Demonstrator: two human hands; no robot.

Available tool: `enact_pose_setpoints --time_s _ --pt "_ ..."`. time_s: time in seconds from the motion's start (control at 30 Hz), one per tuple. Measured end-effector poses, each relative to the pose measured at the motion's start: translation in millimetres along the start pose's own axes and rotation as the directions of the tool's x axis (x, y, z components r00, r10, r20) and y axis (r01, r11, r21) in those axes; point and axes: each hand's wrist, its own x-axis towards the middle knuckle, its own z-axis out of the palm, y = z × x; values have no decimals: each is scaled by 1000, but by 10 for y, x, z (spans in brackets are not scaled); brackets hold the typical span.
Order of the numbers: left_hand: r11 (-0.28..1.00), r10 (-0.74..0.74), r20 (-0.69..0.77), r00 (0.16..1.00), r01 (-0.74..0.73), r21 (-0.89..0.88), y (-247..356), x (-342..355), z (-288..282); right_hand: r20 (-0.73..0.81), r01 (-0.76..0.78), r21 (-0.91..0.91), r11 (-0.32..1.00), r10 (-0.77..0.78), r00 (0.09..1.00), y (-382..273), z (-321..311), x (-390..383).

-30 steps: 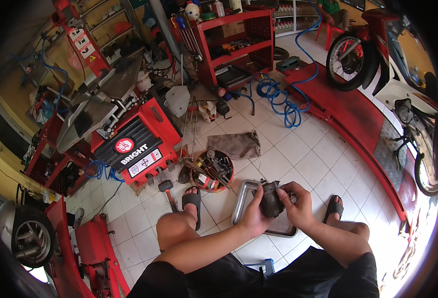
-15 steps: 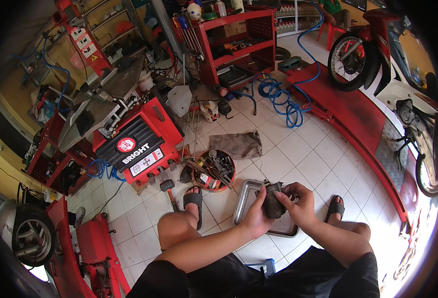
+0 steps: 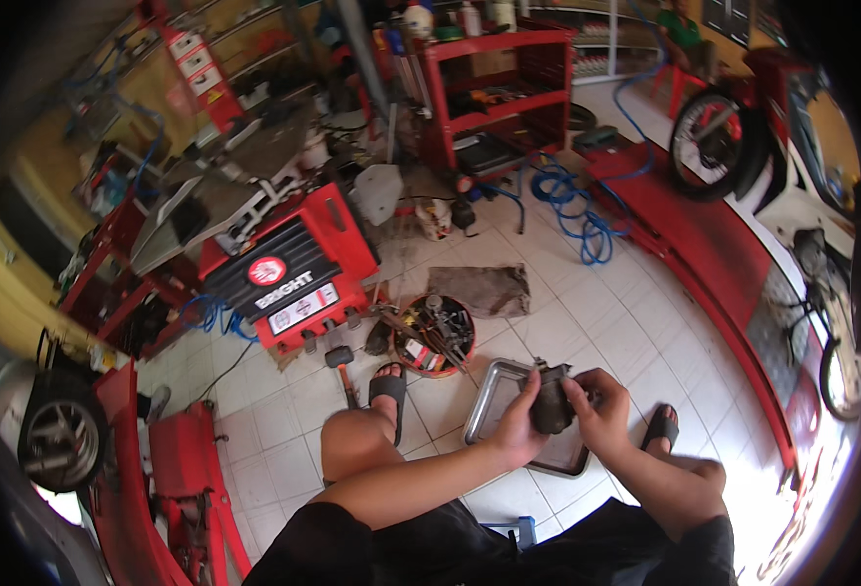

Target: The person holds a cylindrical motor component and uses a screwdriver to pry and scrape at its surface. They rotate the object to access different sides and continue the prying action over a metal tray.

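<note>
I am holding a dark metal part (image 3: 552,404) between both hands, raised in front of me over a shallow silver tray (image 3: 474,415). My left fingers (image 3: 525,400) are closing around its left side, the thumb pointing up along the near edge and the palm sitting low beside the body of the part. My right fingers (image 3: 578,398) are gripping from the other side: the thumb is pressing near the upper right edge, and the rest are curling behind, so I cannot tell exactly where their tips are touching. The part is standing roughly upright, its narrower top poking up between my two thumbs and its rounded end pointing down toward me.

The tray is lying on the tiled floor (image 3: 611,327) between my feet, partly hidden under my hands. Just beyond my left sandal (image 3: 389,396), a round red tub (image 3: 432,373) is holding a jumble of tools. A grey cloth (image 3: 484,291) is lying beyond the tub, and a hammer (image 3: 339,358) is resting left of that sandal.
</note>
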Motion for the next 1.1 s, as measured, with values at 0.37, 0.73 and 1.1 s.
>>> enact_pose_setpoints --time_s 0.37,0.73,1.1 --pt "986 -34 52 998 42 -160 -268 170 -44 -18 43 -75 996 -45 999 190 -34 -109" --pt "990 -28 80 996 38 -134 -109 72 5 15 -35 59 998 34 999 22 -25 -88" --pt "998 59 10 998 -59 15 84 -17 238 -12 78 -49 996 -79 997 -13 -72 53"
